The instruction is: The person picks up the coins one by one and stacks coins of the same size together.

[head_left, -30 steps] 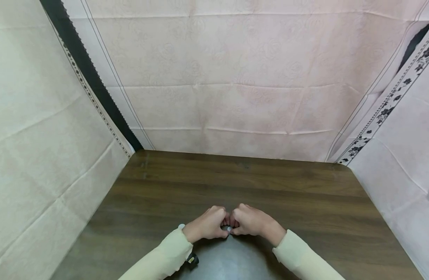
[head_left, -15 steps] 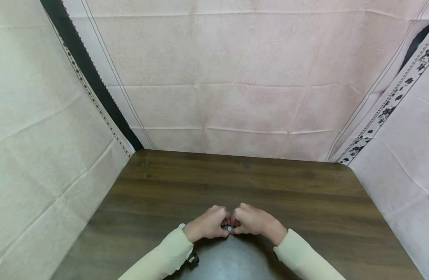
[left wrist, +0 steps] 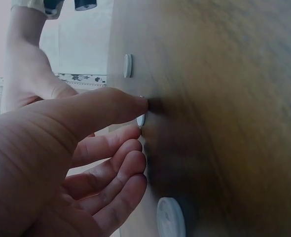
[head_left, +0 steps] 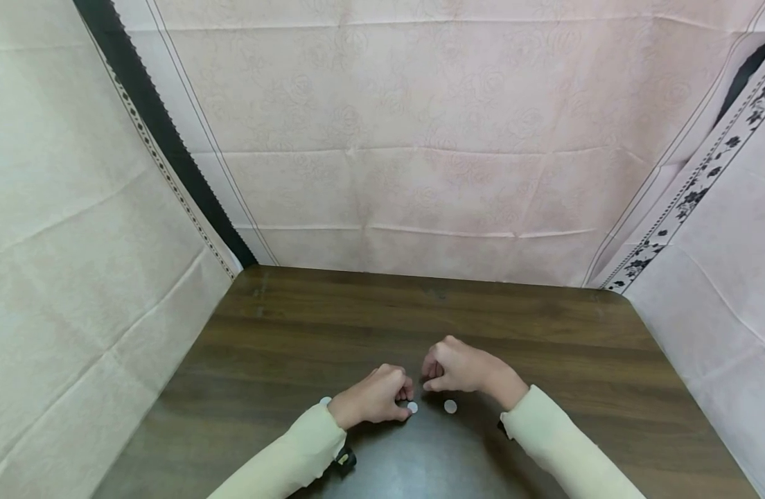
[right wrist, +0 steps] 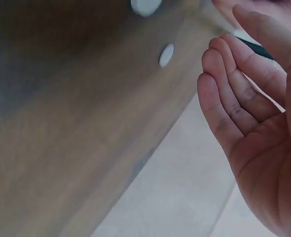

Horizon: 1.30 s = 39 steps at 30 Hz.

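My left hand [head_left: 375, 396] rests low over the table, thumb and index finger at opposite edges of a small white disc [head_left: 412, 407]. In the left wrist view, that white disc [left wrist: 141, 120] shows between the thumb tip and index fingertip, partly hidden by the thumb. My right hand [head_left: 466, 367] is raised farther up and to the right, fingers loosely bent. Its palm faces the right wrist camera with nothing in it. A second white disc [head_left: 450, 407] lies flat just below the right hand. Beside the left wrist is a third white disc [head_left: 326, 400], partly covered by the arm.
The brown wood-grain table [head_left: 332, 312] reaches to a pale cloth at the back [head_left: 420, 173]. More cloth hangs along the left side [head_left: 108, 277] and right side [head_left: 719, 277]. A black wrist device [head_left: 345, 457] is by the left sleeve.
My right hand has drawn away from the left, moving right and farther up the table. A white disc now shows below it. The left hand has stayed in place.
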### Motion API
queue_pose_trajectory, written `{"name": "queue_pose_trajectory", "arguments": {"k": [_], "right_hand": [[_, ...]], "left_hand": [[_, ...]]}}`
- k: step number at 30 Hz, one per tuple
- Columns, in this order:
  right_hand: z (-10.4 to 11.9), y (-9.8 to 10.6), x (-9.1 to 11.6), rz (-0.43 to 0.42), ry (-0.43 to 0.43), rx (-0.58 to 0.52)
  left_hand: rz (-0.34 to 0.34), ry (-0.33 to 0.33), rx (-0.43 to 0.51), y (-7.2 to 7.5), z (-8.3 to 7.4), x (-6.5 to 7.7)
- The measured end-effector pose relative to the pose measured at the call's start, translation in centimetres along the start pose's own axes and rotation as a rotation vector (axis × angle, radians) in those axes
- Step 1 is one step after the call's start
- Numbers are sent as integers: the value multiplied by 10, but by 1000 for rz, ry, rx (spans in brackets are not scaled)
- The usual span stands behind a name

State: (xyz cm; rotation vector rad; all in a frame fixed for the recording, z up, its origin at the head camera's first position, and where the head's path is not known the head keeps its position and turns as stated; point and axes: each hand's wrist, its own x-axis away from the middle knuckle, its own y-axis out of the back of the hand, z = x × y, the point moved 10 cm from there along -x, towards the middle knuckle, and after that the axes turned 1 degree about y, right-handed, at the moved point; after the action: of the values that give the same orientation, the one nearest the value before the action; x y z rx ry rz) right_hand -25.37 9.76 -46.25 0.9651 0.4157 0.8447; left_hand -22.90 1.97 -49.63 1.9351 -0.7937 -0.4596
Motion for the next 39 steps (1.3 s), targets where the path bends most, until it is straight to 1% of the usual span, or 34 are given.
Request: {"name": "queue_pose_trajectory", "arguments": {"k": [3,6,12,20,29,39], "right_hand": [[-7,7,0,-7,-7,23],[-15,9,-2,-13,-17,25],[-25,10,-6,-21,-31,28],[-38,9,-11,-16,-67,65],[-43,1,-17,-5,-78,102],[-46,-1,-21,-4,-98,114]], "left_hand": [[4,-2,-11,0,0,-1],[13,-3,-14,-1,0,-1],[20,-3,-31,-1,-1,-2],[34,13,-30,-1,-1,-3],[45,21,-44,-2,2,-5],[47,27,-40,0,1,-3]]}}
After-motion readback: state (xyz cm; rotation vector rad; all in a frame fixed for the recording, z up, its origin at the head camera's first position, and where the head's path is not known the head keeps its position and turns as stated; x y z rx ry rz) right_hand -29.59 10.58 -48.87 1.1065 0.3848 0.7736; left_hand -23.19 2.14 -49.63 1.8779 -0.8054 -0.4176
